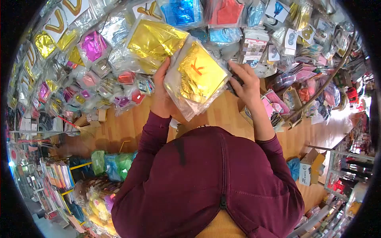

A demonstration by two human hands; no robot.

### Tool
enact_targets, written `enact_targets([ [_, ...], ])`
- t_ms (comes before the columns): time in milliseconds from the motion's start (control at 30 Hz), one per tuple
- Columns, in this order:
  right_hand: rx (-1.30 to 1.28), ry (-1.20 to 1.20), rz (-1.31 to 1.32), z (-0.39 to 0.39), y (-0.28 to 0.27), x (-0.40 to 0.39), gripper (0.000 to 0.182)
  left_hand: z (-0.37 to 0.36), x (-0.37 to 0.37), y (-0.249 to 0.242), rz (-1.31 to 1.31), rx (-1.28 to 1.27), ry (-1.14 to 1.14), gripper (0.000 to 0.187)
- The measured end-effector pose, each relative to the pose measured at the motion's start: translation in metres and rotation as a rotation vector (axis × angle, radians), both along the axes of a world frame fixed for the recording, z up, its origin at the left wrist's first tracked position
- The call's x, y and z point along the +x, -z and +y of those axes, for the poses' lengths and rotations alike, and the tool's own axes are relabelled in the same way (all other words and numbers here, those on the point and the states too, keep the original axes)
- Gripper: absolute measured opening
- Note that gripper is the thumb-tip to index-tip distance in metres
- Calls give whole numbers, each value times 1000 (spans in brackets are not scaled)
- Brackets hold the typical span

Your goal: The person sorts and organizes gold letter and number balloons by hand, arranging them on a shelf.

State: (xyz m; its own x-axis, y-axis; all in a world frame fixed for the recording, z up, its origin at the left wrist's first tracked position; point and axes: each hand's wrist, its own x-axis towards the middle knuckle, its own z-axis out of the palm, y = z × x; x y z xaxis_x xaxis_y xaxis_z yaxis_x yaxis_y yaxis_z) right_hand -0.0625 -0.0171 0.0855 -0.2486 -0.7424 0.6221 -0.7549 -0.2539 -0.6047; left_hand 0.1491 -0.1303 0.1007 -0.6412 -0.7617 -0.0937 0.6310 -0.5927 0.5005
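Observation:
A clear plastic packet holding gold foil marked with a red K (pixel 202 73) is tilted in front of my chest. My left hand (pixel 162 85) grips its left edge, thumb and fingers closed on the plastic. Behind and to the left of it, a second gold foil packet (pixel 152 41) lies against the hanging packets. My right hand (pixel 246 83) is at the packet's right corner, with thumb and index finger apart; whether it touches the plastic is hard to tell.
Packets in blue (pixel 180 12), red (pixel 227 14) and purple (pixel 94 45) fill the display ahead. A curved rail (pixel 331 77) crosses at right. A cardboard box (pixel 310 168) stands on the wooden floor (pixel 210 119); green bags (pixel 125 164) lie at lower left.

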Motion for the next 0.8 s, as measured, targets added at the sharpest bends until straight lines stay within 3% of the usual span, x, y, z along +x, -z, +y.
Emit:
enact_targets([
  [67,-121,-132,220,-5,3,-2,36,-2,2,1,32,-23,70,48],
  [200,-5,-286,253,0,-13,-2,41,6,9,-8,-12,-20,17,48],
  [333,75,-309,190,6,-21,1,40,6,12,-6,-14,-8,-19,48],
  [500,10,-319,313,-3,-13,3,36,0,15,5,-54,-11,-36,47],
  [800,-79,-384,283,-5,-19,1,25,-6,19,16,-103,11,9,44],
])
